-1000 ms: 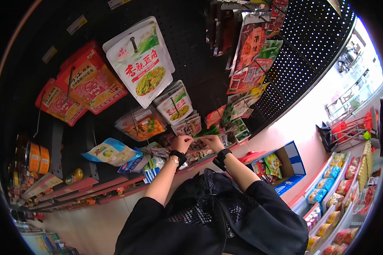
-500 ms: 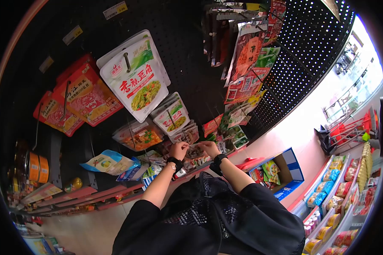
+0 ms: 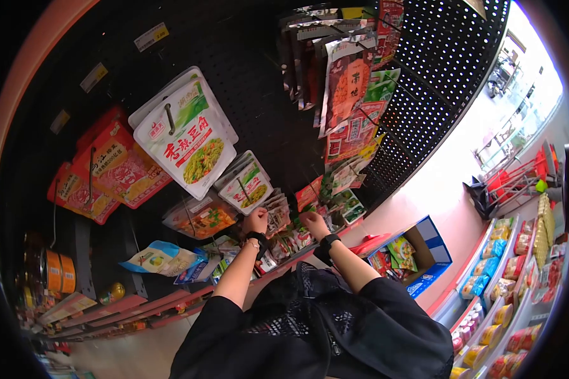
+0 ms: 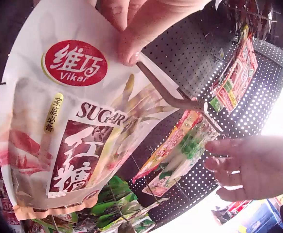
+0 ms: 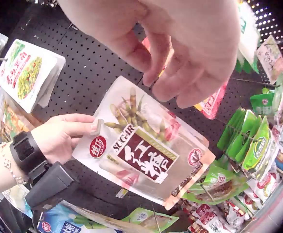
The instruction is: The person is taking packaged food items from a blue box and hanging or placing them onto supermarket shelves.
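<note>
Now that my hands have drawn farther apart, my right hand (image 5: pixel 180 48), fingers loosely bent, holds nothing just off the sugar packet (image 5: pixel 144 153), whose top my left hand (image 5: pixel 61 138) pinches beside the metal hook (image 4: pixel 157 85), so steadying it seems to fall to that hand.

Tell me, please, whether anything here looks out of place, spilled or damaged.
One mildly odd thing: packets lie jumbled in an open blue box, while white pouches hang on a hook; perhaps simply stock. The sugar pouch in the left hand shows no visible tear, and I see no spill.
</note>
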Action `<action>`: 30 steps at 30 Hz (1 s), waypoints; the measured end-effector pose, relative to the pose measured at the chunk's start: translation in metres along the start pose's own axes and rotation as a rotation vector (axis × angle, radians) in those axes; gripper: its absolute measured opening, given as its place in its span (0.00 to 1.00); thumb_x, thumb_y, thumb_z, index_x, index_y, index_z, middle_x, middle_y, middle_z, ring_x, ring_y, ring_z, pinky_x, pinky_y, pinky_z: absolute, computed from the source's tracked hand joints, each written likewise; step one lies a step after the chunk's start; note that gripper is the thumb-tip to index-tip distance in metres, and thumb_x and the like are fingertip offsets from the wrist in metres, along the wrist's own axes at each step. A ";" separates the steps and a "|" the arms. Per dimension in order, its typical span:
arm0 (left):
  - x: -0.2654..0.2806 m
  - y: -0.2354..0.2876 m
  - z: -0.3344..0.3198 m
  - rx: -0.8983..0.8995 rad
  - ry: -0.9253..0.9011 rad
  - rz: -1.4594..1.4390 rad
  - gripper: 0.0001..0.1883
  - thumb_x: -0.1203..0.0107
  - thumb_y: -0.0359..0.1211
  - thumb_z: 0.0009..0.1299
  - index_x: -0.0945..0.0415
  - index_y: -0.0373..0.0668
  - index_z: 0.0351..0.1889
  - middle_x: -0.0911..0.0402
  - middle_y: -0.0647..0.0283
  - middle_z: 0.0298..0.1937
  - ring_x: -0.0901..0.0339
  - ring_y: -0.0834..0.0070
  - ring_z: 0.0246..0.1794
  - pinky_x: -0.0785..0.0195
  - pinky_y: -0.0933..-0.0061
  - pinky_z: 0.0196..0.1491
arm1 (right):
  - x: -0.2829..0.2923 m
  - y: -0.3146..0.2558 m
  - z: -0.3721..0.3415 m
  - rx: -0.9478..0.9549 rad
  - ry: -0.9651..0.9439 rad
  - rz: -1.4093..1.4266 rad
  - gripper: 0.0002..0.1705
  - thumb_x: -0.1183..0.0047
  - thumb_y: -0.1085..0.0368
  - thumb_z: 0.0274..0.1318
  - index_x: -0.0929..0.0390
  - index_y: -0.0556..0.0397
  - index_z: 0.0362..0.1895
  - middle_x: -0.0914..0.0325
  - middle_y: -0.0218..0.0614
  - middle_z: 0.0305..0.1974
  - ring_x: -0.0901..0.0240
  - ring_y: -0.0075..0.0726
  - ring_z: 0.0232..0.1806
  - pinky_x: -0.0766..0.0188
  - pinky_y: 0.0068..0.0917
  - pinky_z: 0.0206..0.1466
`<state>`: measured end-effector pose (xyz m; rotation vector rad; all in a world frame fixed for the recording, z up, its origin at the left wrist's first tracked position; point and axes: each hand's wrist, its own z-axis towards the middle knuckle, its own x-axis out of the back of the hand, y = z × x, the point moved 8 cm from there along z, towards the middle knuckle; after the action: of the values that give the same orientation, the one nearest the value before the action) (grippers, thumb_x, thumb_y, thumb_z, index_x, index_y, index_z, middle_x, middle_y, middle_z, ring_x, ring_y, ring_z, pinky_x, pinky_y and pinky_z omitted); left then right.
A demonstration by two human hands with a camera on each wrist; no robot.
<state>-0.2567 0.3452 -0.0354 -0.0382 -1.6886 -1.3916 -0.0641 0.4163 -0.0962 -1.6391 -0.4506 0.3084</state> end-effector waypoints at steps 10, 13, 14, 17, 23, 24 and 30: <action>-0.007 -0.006 0.003 -0.144 -0.044 -0.148 0.10 0.48 0.27 0.51 0.29 0.39 0.33 0.25 0.59 0.30 0.27 0.70 0.32 0.33 0.76 0.32 | 0.053 0.058 -0.079 -0.403 0.073 0.232 0.09 0.64 0.69 0.49 0.29 0.51 0.29 0.29 0.27 0.24 0.35 0.19 0.22 0.39 0.16 0.23; -0.006 0.020 -0.019 -0.297 -0.036 0.214 0.23 0.47 0.32 0.48 0.38 0.42 0.44 0.33 0.56 0.43 0.37 0.61 0.46 0.39 0.63 0.42 | 0.077 0.073 -0.109 -0.399 0.249 0.253 0.11 0.65 0.71 0.45 0.28 0.55 0.29 0.29 0.29 0.22 0.36 0.21 0.20 0.39 0.16 0.20; -0.010 0.029 -0.028 -0.341 -0.030 0.430 0.27 0.47 0.34 0.47 0.41 0.44 0.48 0.36 0.56 0.47 0.42 0.58 0.50 0.43 0.58 0.45 | 0.083 0.073 -0.123 -0.427 0.298 0.255 0.11 0.65 0.71 0.44 0.28 0.56 0.28 0.29 0.30 0.22 0.35 0.21 0.20 0.39 0.17 0.21; -0.022 0.057 -0.062 -0.513 -0.168 0.493 0.31 0.46 0.36 0.47 0.44 0.42 0.50 0.43 0.55 0.51 0.47 0.56 0.51 0.51 0.54 0.49 | 0.092 0.099 -0.156 -0.453 0.396 0.270 0.11 0.65 0.71 0.44 0.28 0.56 0.27 0.29 0.30 0.22 0.35 0.22 0.21 0.38 0.18 0.21; -0.041 0.079 -0.140 -0.859 -0.272 0.432 0.30 0.48 0.32 0.46 0.43 0.39 0.49 0.46 0.53 0.51 0.49 0.55 0.53 0.54 0.52 0.52 | 0.077 0.118 -0.232 -0.592 0.438 0.301 0.11 0.65 0.70 0.44 0.28 0.56 0.28 0.29 0.30 0.22 0.35 0.22 0.20 0.38 0.18 0.20; -0.047 0.077 -0.153 -0.908 -0.314 0.402 0.28 0.49 0.32 0.47 0.41 0.39 0.48 0.45 0.52 0.51 0.47 0.55 0.52 0.52 0.55 0.51 | 0.073 0.120 -0.245 -0.612 0.434 0.308 0.11 0.65 0.70 0.45 0.27 0.56 0.28 0.29 0.30 0.22 0.35 0.22 0.20 0.38 0.18 0.20; -0.111 0.025 -0.208 -0.589 -1.156 0.058 0.10 0.51 0.30 0.53 0.31 0.37 0.33 0.31 0.53 0.33 0.30 0.63 0.32 0.35 0.69 0.35 | 0.093 0.104 -0.295 -0.455 0.566 0.231 0.09 0.64 0.72 0.48 0.29 0.57 0.30 0.29 0.30 0.24 0.35 0.19 0.23 0.36 0.17 0.26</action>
<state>-0.0521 0.2454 -0.1004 -1.4410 -1.9935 -1.9305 0.1632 0.1907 -0.1585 -2.1293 0.1134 -0.1074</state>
